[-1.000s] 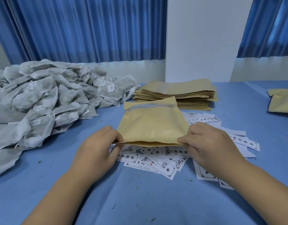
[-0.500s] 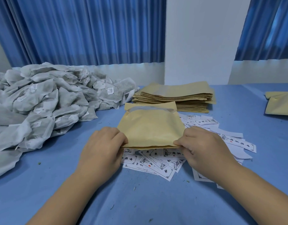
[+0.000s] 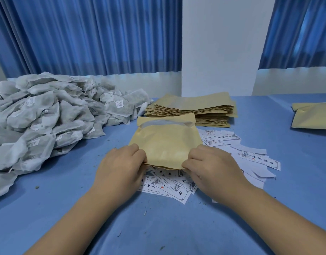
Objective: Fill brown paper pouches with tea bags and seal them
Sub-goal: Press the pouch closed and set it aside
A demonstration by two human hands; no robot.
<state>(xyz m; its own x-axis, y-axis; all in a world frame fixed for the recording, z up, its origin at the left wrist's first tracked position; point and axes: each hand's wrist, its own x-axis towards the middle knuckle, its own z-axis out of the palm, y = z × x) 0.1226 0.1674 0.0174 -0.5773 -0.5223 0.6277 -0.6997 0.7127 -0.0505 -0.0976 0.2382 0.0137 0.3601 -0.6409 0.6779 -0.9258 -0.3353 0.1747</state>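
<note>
Head view. A brown pouch (image 3: 166,144) is lying at the middle of the blue counter (image 3: 158,227), directly in front of the person, and is resting partly on scattered printed labels (image 3: 169,186). The left hand (image 3: 121,168) is pinching the pouch's near left corner and the right hand (image 3: 213,168) is pinching its near right corner. The left fingers (image 3: 138,153) and right fingers (image 3: 193,158) are curling narrowly over the paper, with the pouch spanning the space between them.

The held edge is running left to right, and the opposite end is pointing away from the person toward a stack of flat pouches (image 3: 195,109). Foreshortening is making it hard to judge whether the width or the depth is the long axis. The panel facing up is bulging slightly.

A pale grey band is showing across the far end below a raised paper strip; whether it is a window or the open mouth cannot be told. The thumbs and the underside of the pouch are hidden. The label print is too small to read.

A heap of grey tea bags (image 3: 48,116) is filling the left side and is being cut off by the frame edge, as is another pouch (image 3: 313,116) at the far right.
</note>
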